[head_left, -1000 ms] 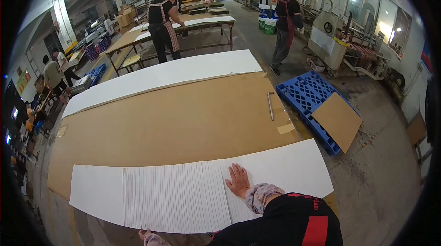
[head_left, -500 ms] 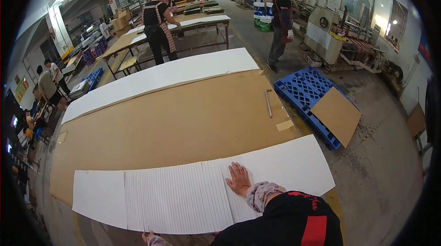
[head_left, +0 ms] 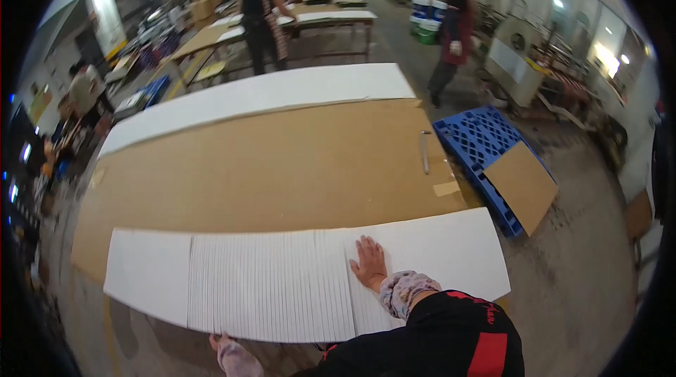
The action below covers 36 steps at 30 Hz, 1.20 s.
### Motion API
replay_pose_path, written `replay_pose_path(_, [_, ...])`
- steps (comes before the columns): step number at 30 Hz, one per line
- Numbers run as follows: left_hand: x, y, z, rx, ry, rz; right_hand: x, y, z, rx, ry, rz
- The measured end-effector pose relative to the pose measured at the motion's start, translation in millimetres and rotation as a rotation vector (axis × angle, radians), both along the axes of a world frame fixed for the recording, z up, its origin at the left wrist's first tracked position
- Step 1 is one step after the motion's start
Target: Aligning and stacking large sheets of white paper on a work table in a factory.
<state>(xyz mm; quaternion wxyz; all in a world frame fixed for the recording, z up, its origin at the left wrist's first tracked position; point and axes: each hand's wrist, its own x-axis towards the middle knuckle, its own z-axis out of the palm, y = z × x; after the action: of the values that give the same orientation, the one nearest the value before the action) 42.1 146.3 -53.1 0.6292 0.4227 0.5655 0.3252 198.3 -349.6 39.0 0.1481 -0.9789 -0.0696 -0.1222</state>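
A long white cardboard sheet (head_left: 436, 250) with many narrow parallel crease lines across its middle lies along the near side of a brown-topped table (head_left: 282, 172). My right hand (head_left: 369, 264) rests flat on it, just right of the creased part, fingers spread and holding nothing. At the sheet's near edge, left of centre, my left hand (head_left: 221, 343) grips the rim with bent fingers; part of them is hidden by the sheet. A patterned sleeve covers each wrist.
Another white sheet (head_left: 274, 99) lies along the table's far side. A metal rod with a bent end (head_left: 424, 153) sits near the right edge. Right of the table, a brown board (head_left: 522, 187) leans over a blue pallet (head_left: 473, 134). A person (head_left: 454, 35) stands beyond; another works at a far table.
My view has shifted, so the table and far things sit differently in the picture. My right hand stays flat on the sheet; more of my left forearm shows. The person at right has moved slightly.
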Motion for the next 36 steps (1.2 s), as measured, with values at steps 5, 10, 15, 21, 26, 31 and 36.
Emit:
replay_pose_path(5, [-20, 34, -8, 0.181, 0.226, -0.133, 3, 18, 10, 0.024, 0.002, 0.035])
replay_pose_path(10, [1, -1, 21, 0.042, 0.254, -0.091, -1, 10, 5, -0.009, -0.029, 0.038])
replay_pose_path(15, [-8, -2, 26, 0.03, 0.316, -0.026, -3, 16, 10, -0.023, -0.024, 0.058])
replay_pose_path(21, [-9, 0, 21, 0.094, 0.262, -0.111, 0, 15, 11, -0.015, -0.032, 0.049])
replay_pose_path(26, [-6, 0, 27, 0.051, 0.342, -0.18, -1, 18, 16, -0.033, -0.052, 0.051])
replay_pose_path(31, [-10, -2, 41, 0.046, 0.371, -0.26, -3, 15, 11, -0.046, -0.019, 0.042])
replay_pose_path(36, [-23, -2, 45, 0.199, 0.466, -0.343, -4, 17, 10, -0.093, -0.006, 0.055])
